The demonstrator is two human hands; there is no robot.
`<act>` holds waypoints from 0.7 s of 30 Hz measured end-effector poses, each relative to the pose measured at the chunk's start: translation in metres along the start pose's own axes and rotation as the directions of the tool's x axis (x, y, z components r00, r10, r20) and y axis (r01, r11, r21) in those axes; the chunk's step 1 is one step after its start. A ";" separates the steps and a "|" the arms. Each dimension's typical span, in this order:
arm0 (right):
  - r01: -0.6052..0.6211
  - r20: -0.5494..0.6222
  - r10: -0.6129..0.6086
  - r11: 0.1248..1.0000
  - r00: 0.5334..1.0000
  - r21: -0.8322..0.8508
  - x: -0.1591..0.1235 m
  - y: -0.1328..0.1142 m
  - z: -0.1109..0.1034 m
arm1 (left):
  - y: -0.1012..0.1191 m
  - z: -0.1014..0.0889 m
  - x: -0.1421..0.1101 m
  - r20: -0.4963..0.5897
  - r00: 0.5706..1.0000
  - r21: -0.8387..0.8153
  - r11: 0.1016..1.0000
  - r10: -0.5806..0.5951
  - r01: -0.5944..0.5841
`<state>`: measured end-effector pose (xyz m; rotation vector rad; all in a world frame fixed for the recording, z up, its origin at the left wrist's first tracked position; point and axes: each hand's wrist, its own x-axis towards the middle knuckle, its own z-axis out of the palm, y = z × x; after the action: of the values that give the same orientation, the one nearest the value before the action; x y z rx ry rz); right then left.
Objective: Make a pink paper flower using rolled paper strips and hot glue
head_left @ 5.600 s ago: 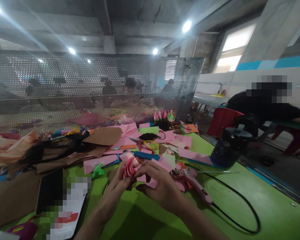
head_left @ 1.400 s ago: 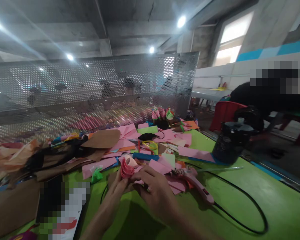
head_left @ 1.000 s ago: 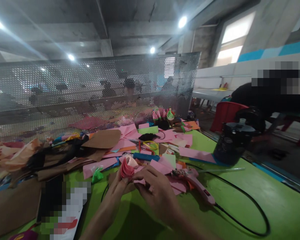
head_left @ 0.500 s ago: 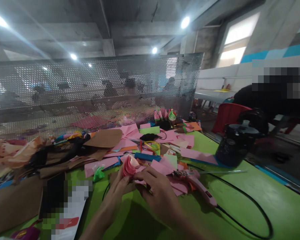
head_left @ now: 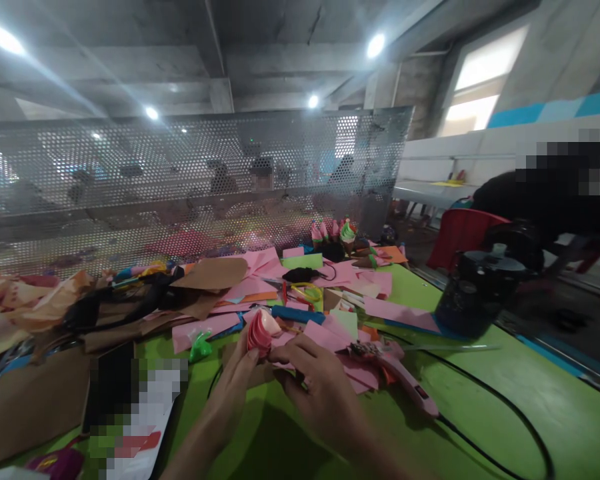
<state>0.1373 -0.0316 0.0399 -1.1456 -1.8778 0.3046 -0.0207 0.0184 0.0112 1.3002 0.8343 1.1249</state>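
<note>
My left hand (head_left: 229,380) is closed around a pink ruffled swirl (head_left: 259,333) of layered paper or foam, pale on its upper right side. Close against the swirl's lower right edge, my right hand (head_left: 315,377) has its fingers bent and drawn together; whatever is between their tips is hidden. A pink hot glue gun (head_left: 405,380) lies on the green table to the right of my hands, its nozzle end among pink sheets (head_left: 360,372). Behind the swirl rests a blue stick-shaped tool (head_left: 299,314).
Finished-looking swirl cones (head_left: 347,231) stand at the back by a perforated metal screen (head_left: 190,180). Brown sheets (head_left: 30,393) and a green plastic scrap (head_left: 201,347) lie left. A dark jar (head_left: 475,293) stands right, near the glue gun's looping cable (head_left: 525,407). A person sits beyond.
The view has shifted slightly, so everything sits a little further right. The swirl is turned a little, showing more of its pale side; both hands keep nearly the same pose.
</note>
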 end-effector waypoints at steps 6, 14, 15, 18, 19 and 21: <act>0.012 0.033 -0.011 0.999 0.999 -0.031 -0.001 0.002 0.001 | -0.005 0.003 0.001 0.008 1.000 0.003 1.000 0.018 -0.018; -0.010 0.040 0.013 0.997 0.999 -0.082 -0.001 0.004 0.002 | -0.012 -0.003 0.004 0.000 0.998 0.036 0.998 0.059 -0.059; -0.011 0.044 0.015 0.997 0.999 -0.082 -0.001 0.003 0.002 | -0.012 -0.003 0.004 -0.004 0.998 0.042 0.997 0.059 -0.059; -0.010 0.056 0.013 0.998 0.998 -0.054 -0.001 0.001 0.001 | -0.009 -0.002 0.003 -0.007 0.998 0.039 0.998 0.057 -0.057; -0.011 0.055 0.013 0.999 0.998 -0.041 -0.001 0.001 0.001 | -0.008 -0.001 0.002 -0.007 0.998 0.032 0.998 0.059 -0.059; -0.015 0.039 0.016 1.000 0.999 -0.020 0.000 0.000 0.000 | -0.006 0.000 0.000 -0.006 0.998 0.015 0.998 0.065 -0.065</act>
<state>0.1371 -0.0316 0.0399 -1.1755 -1.9112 0.3199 -0.0197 0.0191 0.0055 1.3451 0.8120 1.1767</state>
